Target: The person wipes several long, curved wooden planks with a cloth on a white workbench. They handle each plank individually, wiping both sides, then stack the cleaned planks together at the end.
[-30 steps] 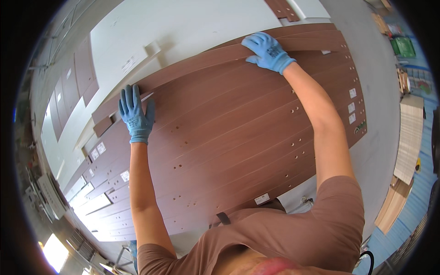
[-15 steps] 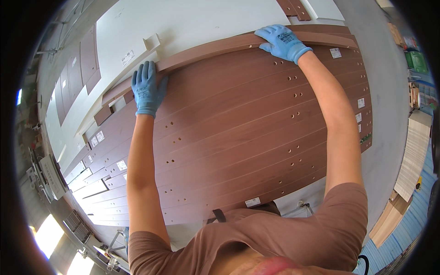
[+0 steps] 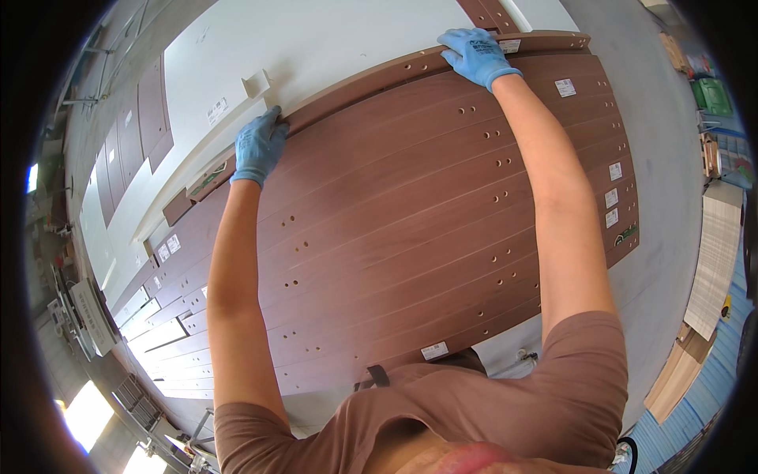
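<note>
A long, narrow brown board (image 3: pixel 363 83) with drilled holes lies along the far side of several similar brown boards (image 3: pixel 379 205) set side by side. My left hand (image 3: pixel 259 148), in a blue work glove, is closed around this far board near its left part, fingertips over the far edge. Toward the board's right end, my right hand (image 3: pixel 478 59), gloved likewise, grips it from above with the fingers over the far edge. The undersides of both hands are hidden. A white label (image 3: pixel 510 46) shows on the board just right of my right hand.
A large white panel (image 3: pixel 316 47) lies beyond the boards, with a small white angled piece (image 3: pixel 257 83) near my left hand. Darker brown panels (image 3: pixel 134 126) are at the far left. Grey floor (image 3: pixel 663 158) runs along the right, with light wood-grain boards (image 3: pixel 714 253) beyond.
The far board has turned, so its face with holes and label now shows instead of its plain narrow edge. My left hand has curled round it; my right hand has shifted slightly left and away.
</note>
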The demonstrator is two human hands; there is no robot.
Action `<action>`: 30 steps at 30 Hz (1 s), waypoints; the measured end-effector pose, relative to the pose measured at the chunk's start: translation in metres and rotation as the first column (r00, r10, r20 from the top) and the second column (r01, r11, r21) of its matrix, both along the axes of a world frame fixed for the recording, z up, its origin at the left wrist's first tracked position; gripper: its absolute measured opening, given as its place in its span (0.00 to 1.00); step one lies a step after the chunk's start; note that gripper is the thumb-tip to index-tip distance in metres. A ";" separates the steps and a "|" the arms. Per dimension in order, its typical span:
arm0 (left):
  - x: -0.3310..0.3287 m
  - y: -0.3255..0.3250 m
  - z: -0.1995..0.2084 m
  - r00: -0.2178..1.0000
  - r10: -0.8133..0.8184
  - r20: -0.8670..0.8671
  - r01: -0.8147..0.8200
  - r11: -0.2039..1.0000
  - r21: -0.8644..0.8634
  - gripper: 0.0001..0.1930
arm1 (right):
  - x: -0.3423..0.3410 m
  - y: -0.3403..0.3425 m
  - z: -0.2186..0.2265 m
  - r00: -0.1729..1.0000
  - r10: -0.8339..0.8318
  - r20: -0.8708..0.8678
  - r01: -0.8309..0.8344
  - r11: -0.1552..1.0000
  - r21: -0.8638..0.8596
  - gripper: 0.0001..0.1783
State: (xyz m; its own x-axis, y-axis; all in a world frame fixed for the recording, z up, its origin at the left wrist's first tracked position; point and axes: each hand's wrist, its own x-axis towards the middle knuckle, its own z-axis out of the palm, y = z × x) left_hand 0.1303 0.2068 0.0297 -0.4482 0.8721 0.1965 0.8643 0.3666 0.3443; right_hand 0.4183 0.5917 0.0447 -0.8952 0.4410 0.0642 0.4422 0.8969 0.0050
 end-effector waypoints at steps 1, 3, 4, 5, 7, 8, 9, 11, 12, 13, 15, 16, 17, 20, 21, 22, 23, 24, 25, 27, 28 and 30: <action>0.004 0.001 -0.001 0.998 0.007 -0.063 -0.009 0.999 -0.031 0.22 | 0.000 0.000 -0.003 1.000 -0.005 -0.004 0.005 1.000 0.014 0.20; 0.012 0.000 0.001 0.995 0.046 -0.088 -0.049 0.998 -0.040 0.23 | -0.001 0.000 -0.008 1.000 -0.025 0.009 0.025 0.999 0.032 0.21; 0.016 -0.001 0.002 0.992 0.068 -0.105 -0.073 0.996 -0.048 0.24 | -0.001 0.000 -0.010 0.999 -0.033 0.005 0.033 0.998 0.044 0.21; 0.021 0.000 0.004 0.989 0.106 -0.108 -0.116 0.989 -0.092 0.25 | -0.002 0.001 -0.011 1.000 -0.025 0.005 0.025 0.998 0.052 0.22; 0.029 0.001 0.006 0.963 0.129 -0.236 -0.166 0.976 -0.144 0.26 | -0.004 0.001 -0.012 0.999 -0.042 0.031 0.040 0.997 0.065 0.23; 0.033 0.001 0.006 0.938 0.130 -0.320 -0.180 0.975 -0.131 0.27 | -0.006 0.002 -0.012 1.000 -0.008 -0.015 0.009 0.997 0.078 0.24; 0.035 0.003 0.004 0.941 0.131 -0.313 -0.177 0.976 -0.126 0.28 | -0.008 0.002 -0.013 0.999 -0.010 -0.032 0.013 0.996 0.091 0.24; 0.040 0.006 -0.003 0.934 0.102 -0.344 -0.110 0.994 -0.004 0.29 | -0.012 0.001 -0.015 0.996 -0.076 0.048 0.070 0.992 0.107 0.26; 0.041 0.008 -0.008 0.930 0.113 -0.349 -0.122 0.993 -0.003 0.30 | -0.014 0.000 -0.017 0.995 -0.079 0.067 0.075 0.995 0.068 0.27; 0.042 0.008 -0.013 0.926 0.125 -0.356 -0.135 0.991 -0.004 0.30 | -0.015 -0.001 -0.019 0.994 -0.089 0.068 0.086 0.995 0.046 0.27; 0.042 0.007 -0.024 0.917 0.120 -0.380 -0.137 0.990 -0.016 0.30 | -0.015 -0.003 -0.023 0.986 -0.108 0.127 0.103 0.994 0.044 0.27; 0.041 0.007 -0.029 0.913 0.106 -0.394 -0.126 0.992 -0.027 0.30 | -0.013 -0.005 -0.025 0.981 -0.130 0.147 0.123 0.991 0.057 0.27; 0.042 0.006 -0.033 0.913 0.101 -0.396 -0.136 0.989 -0.060 0.31 | -0.012 -0.006 -0.027 0.989 -0.119 0.086 0.111 0.990 0.090 0.27; 0.044 0.005 -0.043 0.912 0.139 -0.385 -0.147 0.989 0.009 0.30 | -0.006 -0.007 -0.032 0.988 -0.123 0.090 0.116 0.990 0.077 0.27; 0.045 0.006 -0.044 0.912 0.164 -0.375 -0.171 0.985 0.015 0.30 | -0.004 -0.007 -0.033 0.994 -0.093 0.063 0.087 0.992 0.093 0.27; 0.046 0.006 -0.045 0.912 0.164 -0.375 -0.164 0.986 0.033 0.30 | -0.003 -0.006 -0.033 0.993 -0.087 0.078 0.079 0.992 0.104 0.27; 0.047 0.007 -0.045 0.912 0.160 -0.379 -0.164 0.986 0.022 0.30 | -0.001 -0.005 -0.033 0.993 -0.083 0.081 0.072 0.989 0.129 0.27; 0.048 0.009 -0.044 0.910 0.160 -0.382 -0.169 0.986 0.010 0.30 | 0.000 -0.003 -0.033 0.995 -0.068 0.075 0.055 0.986 0.158 0.25; 0.050 0.011 -0.043 0.908 0.166 -0.385 -0.179 0.984 0.003 0.31 | 0.001 -0.002 -0.033 0.995 -0.073 0.075 0.061 0.988 0.144 0.25; 0.054 0.016 -0.040 0.907 0.155 -0.392 -0.167 0.986 0.003 0.31 | 0.004 0.001 -0.031 0.993 -0.087 0.085 0.075 0.989 0.127 0.25; 0.056 0.018 -0.039 0.905 0.155 -0.396 -0.164 0.986 0.011 0.31 | 0.006 0.003 -0.031 0.991 -0.102 0.090 0.089 0.986 0.143 0.25; 0.061 0.025 -0.038 0.911 0.141 -0.388 -0.153 0.988 -0.001 0.31 | 0.011 0.006 -0.030 0.987 -0.119 0.106 0.100 0.981 0.165 0.25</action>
